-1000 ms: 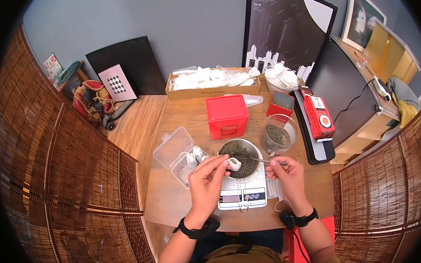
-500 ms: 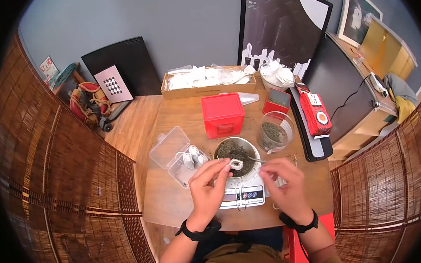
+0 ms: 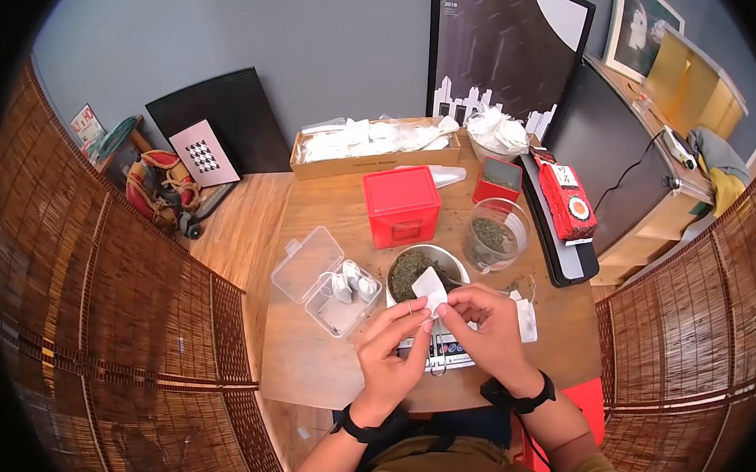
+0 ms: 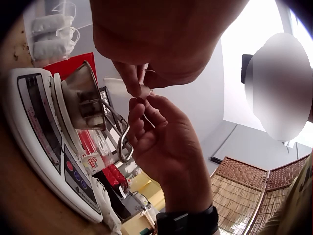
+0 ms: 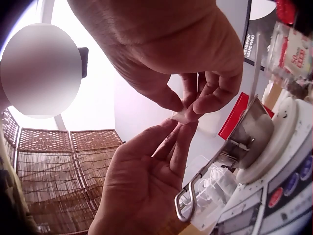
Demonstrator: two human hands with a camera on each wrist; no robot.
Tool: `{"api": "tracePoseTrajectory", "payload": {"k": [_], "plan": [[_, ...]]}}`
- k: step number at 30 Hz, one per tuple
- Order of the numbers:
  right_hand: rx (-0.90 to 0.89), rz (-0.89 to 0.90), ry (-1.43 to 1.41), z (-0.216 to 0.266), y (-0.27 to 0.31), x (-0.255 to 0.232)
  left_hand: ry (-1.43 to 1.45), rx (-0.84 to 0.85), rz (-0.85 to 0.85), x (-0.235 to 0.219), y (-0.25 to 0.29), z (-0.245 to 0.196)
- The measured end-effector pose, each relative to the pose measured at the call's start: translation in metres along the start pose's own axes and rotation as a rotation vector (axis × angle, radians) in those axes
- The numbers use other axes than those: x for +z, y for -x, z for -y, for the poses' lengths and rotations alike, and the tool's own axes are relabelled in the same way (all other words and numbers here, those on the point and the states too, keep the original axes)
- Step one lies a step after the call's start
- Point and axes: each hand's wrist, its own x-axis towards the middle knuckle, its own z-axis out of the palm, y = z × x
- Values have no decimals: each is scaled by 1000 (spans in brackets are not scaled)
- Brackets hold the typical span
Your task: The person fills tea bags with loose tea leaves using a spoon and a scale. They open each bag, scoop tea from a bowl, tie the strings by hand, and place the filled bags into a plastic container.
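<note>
Close over the near side of a metal pot [image 3: 395,278] of dried leaves, both hands pinch a small white tea bag [image 3: 430,286]. My left hand [image 3: 391,354] grips it from the left between thumb and fingertips. From the right, my right hand [image 3: 494,331] pinches its lower part, fingertips meeting those of the left. The bag's white flap stands up above the fingers. A spoon [image 5: 256,63] leans in the pot, its handle rising past the rim. Under the pot is a white kitchen scale [image 4: 24,147], partly covered by the hands in the head view.
Left stands an open clear plastic box [image 3: 318,313] with filled bags. Flat white bags [image 3: 526,320] lie right of the scale. Behind are a red canister [image 3: 402,208], a clear tub [image 3: 516,232] of leaves, a small red tin [image 3: 490,196] and a cardboard box [image 3: 373,163] of white bags.
The right hand has let go of the spoon, leaving it in the pot, and moved left to the tea bag. The bag's opening, rounded before, now shows as a flat flap.
</note>
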Motion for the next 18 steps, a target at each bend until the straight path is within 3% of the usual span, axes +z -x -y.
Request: {"api": "tracePoseTrajectory", "payload": {"k": [2, 4, 7, 13, 18], "plan": [[-33, -9, 21, 1, 1, 0, 17, -7, -1, 1, 0, -5], [-45, -10, 24, 4, 2, 1, 162, -135, 11, 1, 0, -10], [-80, -4, 74, 12, 3, 1, 114, -163, 25, 1, -3, -11], [-133, 7, 186, 19, 3, 0, -28, -72, 97, -5, -17, -21], [-110, -10, 162, 16, 5, 0, -38, -143, 151, -13, -18, -15]]}}
